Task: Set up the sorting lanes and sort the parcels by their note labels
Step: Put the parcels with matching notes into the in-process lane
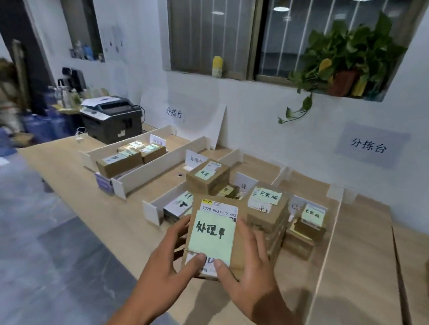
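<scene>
Cardboard parcel (237, 251) sits up close in my head view, held over the near part of the wooden table (351, 283). My left hand (170, 255) and right hand (248, 270) both grip it, thumbs pressing its top near the lower edge, fingers wrapped round its sides. I read 处理中 on the green note (211, 235) stuck over its label. Beyond it, white dividers (142, 173) form lanes holding other noted parcels (119, 162).

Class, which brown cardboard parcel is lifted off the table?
The brown cardboard parcel bearing the green note reading 处理中, gripped between the left hand and right hand; the others rest down on the wooden table.
</scene>
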`<state>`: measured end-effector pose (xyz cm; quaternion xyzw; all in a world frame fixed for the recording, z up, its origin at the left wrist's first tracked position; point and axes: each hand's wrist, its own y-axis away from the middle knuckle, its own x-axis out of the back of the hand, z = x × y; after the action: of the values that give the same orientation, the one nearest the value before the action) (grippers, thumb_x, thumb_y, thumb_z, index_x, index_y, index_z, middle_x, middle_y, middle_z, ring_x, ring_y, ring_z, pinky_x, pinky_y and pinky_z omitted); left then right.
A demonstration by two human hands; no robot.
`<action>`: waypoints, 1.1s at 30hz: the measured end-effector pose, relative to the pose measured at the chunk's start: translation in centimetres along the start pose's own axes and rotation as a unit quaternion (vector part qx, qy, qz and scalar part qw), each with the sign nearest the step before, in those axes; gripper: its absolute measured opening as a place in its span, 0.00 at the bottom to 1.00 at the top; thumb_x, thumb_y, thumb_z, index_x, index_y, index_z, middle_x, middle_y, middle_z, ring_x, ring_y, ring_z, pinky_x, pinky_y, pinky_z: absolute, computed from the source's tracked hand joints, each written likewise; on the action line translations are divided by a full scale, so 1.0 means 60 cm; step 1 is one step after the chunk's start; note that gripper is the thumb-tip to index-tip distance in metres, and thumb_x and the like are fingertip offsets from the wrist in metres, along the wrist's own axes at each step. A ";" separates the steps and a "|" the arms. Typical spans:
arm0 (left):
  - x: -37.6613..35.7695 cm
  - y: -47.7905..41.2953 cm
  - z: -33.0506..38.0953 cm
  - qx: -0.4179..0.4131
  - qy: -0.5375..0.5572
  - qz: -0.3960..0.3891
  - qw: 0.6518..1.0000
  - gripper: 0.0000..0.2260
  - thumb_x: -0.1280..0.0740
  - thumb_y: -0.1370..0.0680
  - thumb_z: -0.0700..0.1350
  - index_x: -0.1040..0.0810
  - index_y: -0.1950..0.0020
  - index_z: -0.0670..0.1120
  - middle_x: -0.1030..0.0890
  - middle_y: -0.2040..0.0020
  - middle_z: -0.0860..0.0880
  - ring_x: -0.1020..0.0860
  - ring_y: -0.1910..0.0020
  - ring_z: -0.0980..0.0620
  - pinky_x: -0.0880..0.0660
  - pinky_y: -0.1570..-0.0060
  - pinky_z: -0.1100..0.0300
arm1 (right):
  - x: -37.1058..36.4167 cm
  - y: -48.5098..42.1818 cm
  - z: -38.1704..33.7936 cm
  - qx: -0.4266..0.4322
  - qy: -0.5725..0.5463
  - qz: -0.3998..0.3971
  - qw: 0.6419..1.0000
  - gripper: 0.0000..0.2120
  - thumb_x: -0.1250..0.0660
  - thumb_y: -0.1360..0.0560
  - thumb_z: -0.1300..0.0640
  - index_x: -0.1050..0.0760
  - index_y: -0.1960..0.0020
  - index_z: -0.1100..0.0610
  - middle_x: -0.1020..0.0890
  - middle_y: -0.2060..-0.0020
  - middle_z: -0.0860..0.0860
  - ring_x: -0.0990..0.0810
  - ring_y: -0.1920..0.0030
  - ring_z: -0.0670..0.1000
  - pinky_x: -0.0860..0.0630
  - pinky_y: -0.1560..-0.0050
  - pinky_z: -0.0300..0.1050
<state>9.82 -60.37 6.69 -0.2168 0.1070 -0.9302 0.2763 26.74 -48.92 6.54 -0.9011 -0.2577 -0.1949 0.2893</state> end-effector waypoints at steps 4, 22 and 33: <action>0.139 -0.017 -0.063 0.008 -0.002 0.004 1.000 0.33 0.29 0.25 0.59 0.39 0.23 0.68 0.24 0.32 0.69 0.24 0.34 0.64 0.19 0.45 0.54 | -0.142 -0.052 -0.055 0.008 -0.042 -0.010 0.999 0.39 0.30 0.28 0.43 0.44 0.22 0.36 0.34 0.31 0.37 0.28 0.31 0.41 0.27 0.37 0.34; 0.410 -0.285 -0.393 0.087 0.042 -0.036 0.995 0.33 0.30 0.29 0.66 0.39 0.27 0.73 0.24 0.35 0.71 0.24 0.37 0.67 0.20 0.46 0.62 | -0.532 -0.339 -0.014 -0.070 -0.025 -0.045 0.996 0.39 0.31 0.26 0.41 0.48 0.21 0.35 0.35 0.35 0.42 0.36 0.34 0.28 0.31 0.54 0.18; 0.438 -0.623 -0.592 0.151 0.020 -0.159 0.975 0.34 0.30 0.26 0.61 0.44 0.24 0.73 0.25 0.36 0.72 0.23 0.38 0.65 0.18 0.51 0.61 | -0.689 -0.608 0.146 -0.184 -0.022 -0.040 0.982 0.40 0.33 0.26 0.38 0.51 0.20 0.34 0.37 0.34 0.38 0.37 0.31 0.31 0.36 0.42 0.25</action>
<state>-43.90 -41.46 -3.68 -0.1678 -0.0651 -0.9718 0.1523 -25.24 -32.48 -5.43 -0.9320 -0.2592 -0.2304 0.1050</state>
